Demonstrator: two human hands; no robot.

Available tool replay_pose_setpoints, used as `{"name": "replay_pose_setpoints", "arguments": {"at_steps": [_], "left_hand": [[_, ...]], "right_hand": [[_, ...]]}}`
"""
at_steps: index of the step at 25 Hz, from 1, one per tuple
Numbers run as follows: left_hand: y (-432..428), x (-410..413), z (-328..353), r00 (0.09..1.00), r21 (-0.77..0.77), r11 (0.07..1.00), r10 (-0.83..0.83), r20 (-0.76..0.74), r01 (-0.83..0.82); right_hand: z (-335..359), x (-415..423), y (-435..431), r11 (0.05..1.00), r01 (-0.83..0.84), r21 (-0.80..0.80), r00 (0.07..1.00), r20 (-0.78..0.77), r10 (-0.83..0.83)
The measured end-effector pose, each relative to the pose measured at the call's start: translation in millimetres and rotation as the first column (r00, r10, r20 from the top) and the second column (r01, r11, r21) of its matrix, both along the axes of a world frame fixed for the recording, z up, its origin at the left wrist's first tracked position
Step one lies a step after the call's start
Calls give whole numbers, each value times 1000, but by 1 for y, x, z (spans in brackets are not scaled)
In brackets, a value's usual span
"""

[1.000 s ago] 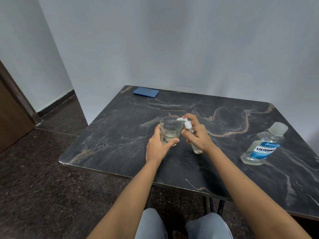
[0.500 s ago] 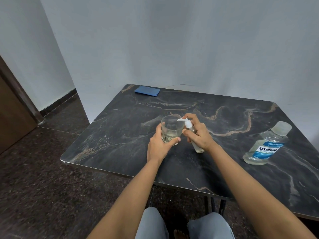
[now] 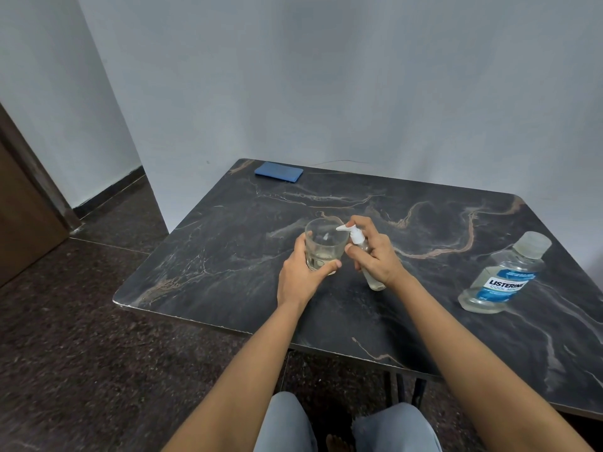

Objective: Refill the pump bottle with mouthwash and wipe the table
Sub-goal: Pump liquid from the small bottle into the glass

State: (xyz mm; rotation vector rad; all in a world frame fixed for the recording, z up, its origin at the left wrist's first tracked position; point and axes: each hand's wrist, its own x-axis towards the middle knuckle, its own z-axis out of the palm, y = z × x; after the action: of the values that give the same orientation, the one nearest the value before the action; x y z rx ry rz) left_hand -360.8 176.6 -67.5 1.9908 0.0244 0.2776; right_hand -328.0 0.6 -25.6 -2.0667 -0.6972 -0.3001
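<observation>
1. Holding: the pump bottle [image 3: 365, 252] is clamped, tilted, in the right hand [image 3: 375, 256], its nozzle over the rim of the glass [image 3: 323, 249]; the grip of the left hand [image 3: 301, 272] is closed around the glass, mid-surface.
2. Risk: liquid may be dribbled past the rim if the nozzle is misaligned; the tilted bottle may be dropped if the hold is loosened.
3. Mouthwash bottle [image 3: 502, 275]: capped, stood near the right edge of the surface [image 3: 228, 256], apart from both hands.
4. Blue cloth [image 3: 279, 172]: laid at the far-left corner, unobstructed.
</observation>
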Motion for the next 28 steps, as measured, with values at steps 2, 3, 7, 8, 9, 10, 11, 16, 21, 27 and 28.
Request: {"name": "replay_pose_setpoints", "arguments": {"at_steps": [2, 3, 7, 8, 9, 10, 11, 16, 21, 27, 28], "left_hand": [[0, 0, 0, 1000, -1, 1000, -2, -4, 2], [0, 0, 0, 1000, -6, 1000, -3, -7, 3], [0, 0, 0, 1000, -10, 1000, -7, -9, 7], [0, 0, 0, 1000, -9, 1000, -5, -8, 5], [0, 0, 0, 1000, -8, 1000, -4, -7, 4], [0, 0, 1, 1000, -8, 1000, -3, -7, 3], [0, 0, 1, 1000, -8, 1000, -3, -8, 3], [0, 1, 0, 1000, -3, 1000, -2, -14, 2], [1, 1, 1, 1000, -9, 1000, -4, -12, 4], [0, 1, 0, 1000, -13, 1000, -9, -10, 8], [1, 1, -1, 1000, -14, 1000, -9, -10, 9]], "right_hand": [[2, 0, 1, 1000, -10, -11, 1000, -9, 10], [3, 0, 1, 1000, -18, -12, 1000, -14, 17], [5, -1, 1, 999, -43, -15, 999, -19, 43], [5, 0, 1, 999, -41, -10, 999, -21, 41], [4, 1, 1, 999, -38, -1, 999, -25, 38], [3, 1, 1, 999, -32, 6, 999, -29, 33], [2, 1, 1, 1000, -27, 10, 999, -32, 27], [1, 2, 0, 999, -28, 39, 998, -60, 31], [2, 2, 0, 998, -49, 44, 996, -79, 52], [0, 2, -1, 996, -51, 79, 992, -112, 60], [0, 3, -1, 996, -51, 77, 991, -120, 60]]}}
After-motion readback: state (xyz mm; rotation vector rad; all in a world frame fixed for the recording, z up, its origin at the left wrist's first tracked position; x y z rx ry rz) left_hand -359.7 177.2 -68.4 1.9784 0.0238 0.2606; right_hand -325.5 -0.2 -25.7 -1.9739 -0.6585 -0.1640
